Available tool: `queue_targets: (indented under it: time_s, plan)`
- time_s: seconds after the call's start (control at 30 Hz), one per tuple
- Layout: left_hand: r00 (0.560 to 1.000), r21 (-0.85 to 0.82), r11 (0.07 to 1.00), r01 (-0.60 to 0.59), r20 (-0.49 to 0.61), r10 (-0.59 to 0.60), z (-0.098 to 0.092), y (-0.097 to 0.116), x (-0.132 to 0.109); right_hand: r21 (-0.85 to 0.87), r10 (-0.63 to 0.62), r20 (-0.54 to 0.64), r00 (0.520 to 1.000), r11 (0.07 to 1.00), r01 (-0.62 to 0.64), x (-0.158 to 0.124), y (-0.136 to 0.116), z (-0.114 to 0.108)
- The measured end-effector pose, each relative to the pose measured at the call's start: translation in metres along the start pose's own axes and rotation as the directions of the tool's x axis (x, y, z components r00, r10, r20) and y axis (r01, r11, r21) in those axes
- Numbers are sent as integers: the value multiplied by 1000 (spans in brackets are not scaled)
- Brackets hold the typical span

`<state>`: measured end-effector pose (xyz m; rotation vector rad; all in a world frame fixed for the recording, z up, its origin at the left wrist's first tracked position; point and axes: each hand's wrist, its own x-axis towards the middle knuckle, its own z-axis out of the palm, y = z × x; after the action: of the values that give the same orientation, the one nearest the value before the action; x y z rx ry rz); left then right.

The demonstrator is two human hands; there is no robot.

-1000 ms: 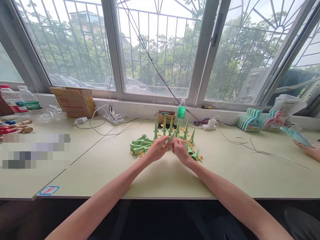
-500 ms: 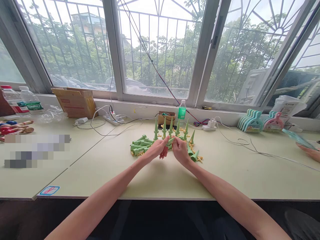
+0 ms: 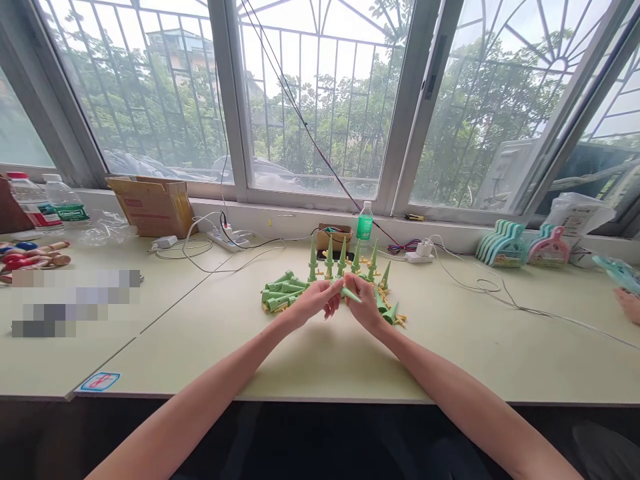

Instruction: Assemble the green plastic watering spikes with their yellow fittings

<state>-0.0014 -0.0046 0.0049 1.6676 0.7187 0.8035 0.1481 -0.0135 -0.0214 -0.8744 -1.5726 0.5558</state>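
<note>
My left hand (image 3: 317, 299) is closed round a green plant watering spike (image 3: 352, 295), whose pointed tip slants down to the right. Beside it my right hand (image 3: 365, 301) is curled, its knuckles behind the spike; what its fingers grip is hidden. Just beyond my hands, several green watering spikes with yellow valves (image 3: 313, 260) stand upright in a row. Loose green spike bodies (image 3: 280, 291) lie in a heap left of my hands. More green spikes and yellow valve pieces (image 3: 399, 320) lie to the right.
Behind the row stand a small cardboard box (image 3: 334, 240) and a green-labelled bottle (image 3: 365, 221). Power strips (image 3: 227, 239) and white cables (image 3: 493, 283) lie along the back. Teal and pink plastic items (image 3: 503, 243) stand at right, near another person's hand (image 3: 627, 305).
The spike between my hands has swung round, its tip now pointing down to the right. My right hand's fingers have curled in more. The other person's hand at far right has shifted.
</note>
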Motion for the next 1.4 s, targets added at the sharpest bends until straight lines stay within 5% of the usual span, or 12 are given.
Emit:
queue_targets:
  time_s: [0.2, 0.47, 0.83, 1.1, 1.4]
  plan:
    - [978, 162, 978, -129, -143, 153, 1, -1, 0, -60, -22, -51, 998, 998, 19, 4, -4, -2]
    - [926, 393, 897, -203, -221, 306, 3, -2, -1, 7, 96, -18, 995, 995, -96, 4, 6, 0]
    - [900, 517, 827, -219, -220, 376, 2, -4, 1, 270, 230, 97, 968, 930, -248, 4, 4, 2]
    - [858, 662, 662, -352, -54, 511, -5, -11, 1, 343, 287, 171, 943, 879, -330, 6, -1, -1]
    - [884, 702, 672, -236, -131, 448, -1, -9, 1, 397, 259, 120, 958, 872, -286, 4, 3, 5]
